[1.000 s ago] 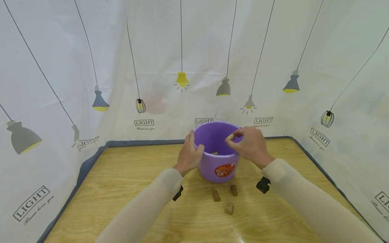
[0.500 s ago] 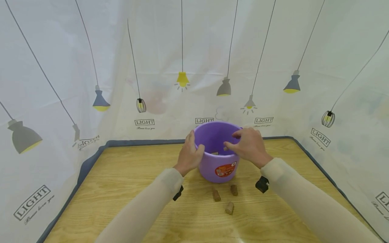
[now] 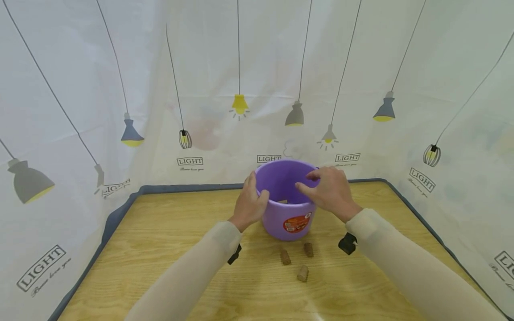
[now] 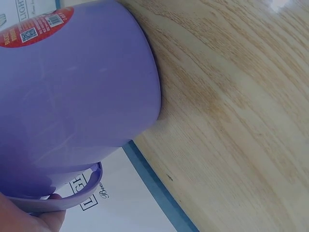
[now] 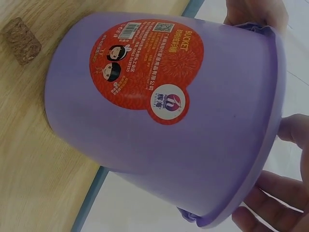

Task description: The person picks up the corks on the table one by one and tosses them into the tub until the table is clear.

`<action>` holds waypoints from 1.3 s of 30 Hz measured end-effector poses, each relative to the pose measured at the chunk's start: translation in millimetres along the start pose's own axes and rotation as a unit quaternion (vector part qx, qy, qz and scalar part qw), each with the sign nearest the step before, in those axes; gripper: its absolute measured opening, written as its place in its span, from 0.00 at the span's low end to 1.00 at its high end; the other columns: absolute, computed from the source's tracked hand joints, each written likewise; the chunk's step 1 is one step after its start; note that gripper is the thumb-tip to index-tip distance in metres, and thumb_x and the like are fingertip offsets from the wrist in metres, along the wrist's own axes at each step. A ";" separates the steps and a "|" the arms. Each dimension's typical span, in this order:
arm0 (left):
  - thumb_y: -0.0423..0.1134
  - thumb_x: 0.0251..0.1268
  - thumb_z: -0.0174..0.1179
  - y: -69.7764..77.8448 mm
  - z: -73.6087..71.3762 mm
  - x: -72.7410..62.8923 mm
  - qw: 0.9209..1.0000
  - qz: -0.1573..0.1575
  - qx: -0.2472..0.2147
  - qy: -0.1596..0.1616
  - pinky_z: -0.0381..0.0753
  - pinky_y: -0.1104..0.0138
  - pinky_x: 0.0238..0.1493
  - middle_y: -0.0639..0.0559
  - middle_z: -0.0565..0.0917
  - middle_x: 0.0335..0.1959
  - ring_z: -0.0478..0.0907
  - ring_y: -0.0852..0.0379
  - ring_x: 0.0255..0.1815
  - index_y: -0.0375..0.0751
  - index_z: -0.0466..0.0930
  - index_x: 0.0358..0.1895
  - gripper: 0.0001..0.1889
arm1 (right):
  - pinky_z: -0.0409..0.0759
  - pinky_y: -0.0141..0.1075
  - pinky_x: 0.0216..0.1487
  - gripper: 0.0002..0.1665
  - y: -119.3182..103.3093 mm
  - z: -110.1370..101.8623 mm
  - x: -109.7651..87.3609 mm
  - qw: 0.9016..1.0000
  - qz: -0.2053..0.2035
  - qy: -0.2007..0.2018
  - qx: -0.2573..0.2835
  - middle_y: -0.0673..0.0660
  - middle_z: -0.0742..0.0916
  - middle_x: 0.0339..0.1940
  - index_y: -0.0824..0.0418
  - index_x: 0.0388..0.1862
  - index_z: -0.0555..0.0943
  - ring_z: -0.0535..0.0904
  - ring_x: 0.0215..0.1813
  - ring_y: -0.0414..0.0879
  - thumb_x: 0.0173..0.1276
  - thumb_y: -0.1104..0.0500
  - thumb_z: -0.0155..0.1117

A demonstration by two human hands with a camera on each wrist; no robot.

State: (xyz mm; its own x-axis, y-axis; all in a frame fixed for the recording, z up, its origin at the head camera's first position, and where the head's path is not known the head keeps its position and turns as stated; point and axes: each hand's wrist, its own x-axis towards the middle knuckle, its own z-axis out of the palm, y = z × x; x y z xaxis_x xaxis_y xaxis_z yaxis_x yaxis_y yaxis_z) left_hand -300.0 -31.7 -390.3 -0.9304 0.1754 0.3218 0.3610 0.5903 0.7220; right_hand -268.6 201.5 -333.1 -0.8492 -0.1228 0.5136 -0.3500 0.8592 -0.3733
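Note:
A purple bucket (image 3: 277, 220) stands upright on the table, its red label (image 5: 145, 63) facing my body. My left hand (image 3: 250, 207) grips its left rim, thumb over the edge; in the left wrist view the bucket's handle (image 4: 79, 197) passes by the fingers. Over the right side of the mouth my right hand (image 3: 331, 191) hangs with thumb and fingers parted, holding nothing. A small pale piece (image 3: 283, 202) shows inside the bucket. In front of it lie three brown corks: one left (image 3: 285, 257), one right (image 3: 308, 249) and one nearer cork (image 3: 303, 273).
The bucket rests on a light wooden table (image 3: 180, 249). Behind and at both sides hangs a white cloth (image 3: 217, 58) printed with lamps, its dark blue border (image 3: 192, 187) along the table's edges.
My right hand held a cork above the bucket's mouth; it has let it go and the cork fell inside. Its thumb and fingers are now apart. The left hand has kept its grip.

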 end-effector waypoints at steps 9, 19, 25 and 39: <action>0.48 0.69 0.43 -0.6 -0.1 0.7 1.000 0.003 0.003 -0.001 0.60 0.50 0.77 0.38 0.54 0.82 0.59 0.40 0.78 0.33 0.42 0.83 0.42 | 0.79 0.53 0.49 0.26 -2.6 -5.1 -3.2 1.000 -0.006 0.004 0.012 0.62 0.91 0.41 0.65 0.44 0.91 0.85 0.46 0.59 0.61 0.43 0.75; 0.47 0.70 0.43 0.9 -0.2 1.1 1.000 0.002 0.010 -0.001 0.59 0.51 0.78 0.37 0.54 0.82 0.59 0.40 0.79 0.32 0.43 0.83 0.42 | 0.81 0.53 0.47 0.25 -2.8 -8.3 -10.7 0.999 -0.009 0.009 0.030 0.61 0.91 0.43 0.64 0.45 0.90 0.84 0.47 0.58 0.63 0.44 0.74; 0.47 0.70 0.43 1.8 -0.4 0.4 1.000 -0.002 0.009 -0.004 0.58 0.51 0.78 0.38 0.53 0.82 0.58 0.41 0.79 0.33 0.42 0.83 0.42 | 0.81 0.53 0.48 0.24 -0.7 -10.0 -14.1 0.999 -0.012 0.017 0.033 0.61 0.91 0.45 0.64 0.45 0.90 0.84 0.48 0.58 0.64 0.44 0.74; 0.47 0.71 0.43 1.8 -0.8 -0.2 1.000 -0.005 0.008 -0.008 0.58 0.51 0.78 0.39 0.52 0.83 0.58 0.41 0.79 0.34 0.41 0.83 0.42 | 0.81 0.52 0.47 0.22 2.3 -12.0 -22.3 0.996 -0.039 0.049 0.057 0.61 0.91 0.43 0.65 0.44 0.90 0.86 0.46 0.57 0.63 0.47 0.75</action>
State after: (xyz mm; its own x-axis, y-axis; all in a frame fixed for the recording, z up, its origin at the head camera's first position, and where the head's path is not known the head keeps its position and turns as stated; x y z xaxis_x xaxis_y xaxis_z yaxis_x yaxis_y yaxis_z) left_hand -299.1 -31.3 -388.6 -0.9352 0.1808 0.3044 0.3497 0.6055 0.7149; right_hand -245.8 212.1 -336.1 -0.7762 -0.1333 0.6163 -0.4614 0.7862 -0.4110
